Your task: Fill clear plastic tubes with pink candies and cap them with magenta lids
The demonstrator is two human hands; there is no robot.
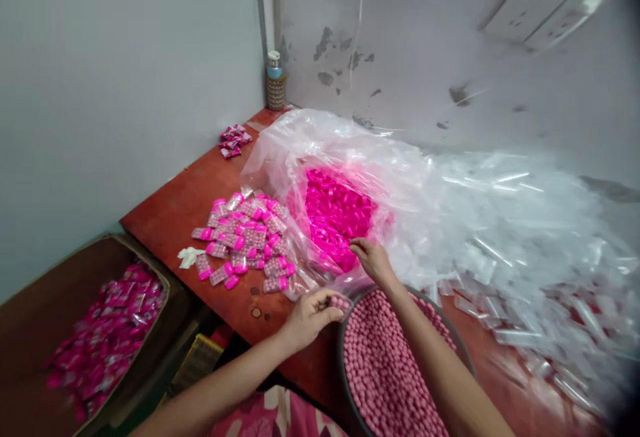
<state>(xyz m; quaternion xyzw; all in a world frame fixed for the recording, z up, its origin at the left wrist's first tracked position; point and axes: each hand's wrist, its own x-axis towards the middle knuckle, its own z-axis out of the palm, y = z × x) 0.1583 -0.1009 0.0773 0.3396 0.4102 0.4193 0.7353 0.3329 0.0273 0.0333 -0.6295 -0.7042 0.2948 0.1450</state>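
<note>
Beside the rim of a dark tub (343,350) full of pink candy balls (390,363), my left hand (310,317) is closed around a small clear bottle (341,303) with pink balls in it. My right hand (373,260) is at the near edge of a heap of bright pink caps (335,217) inside an open clear plastic bag (350,137). Its fingertips are pinched together; whatever may be between them is too small to make out. Left of the bag lies a pile of filled bottles with pink caps (245,237).
Empty clear bottles (520,337) spill from a plastic bag on the right of the red table (185,190). A box (165,290) of pink packets (115,330) stands lower left. More packets (234,140) and a flask (275,80) sit farther back.
</note>
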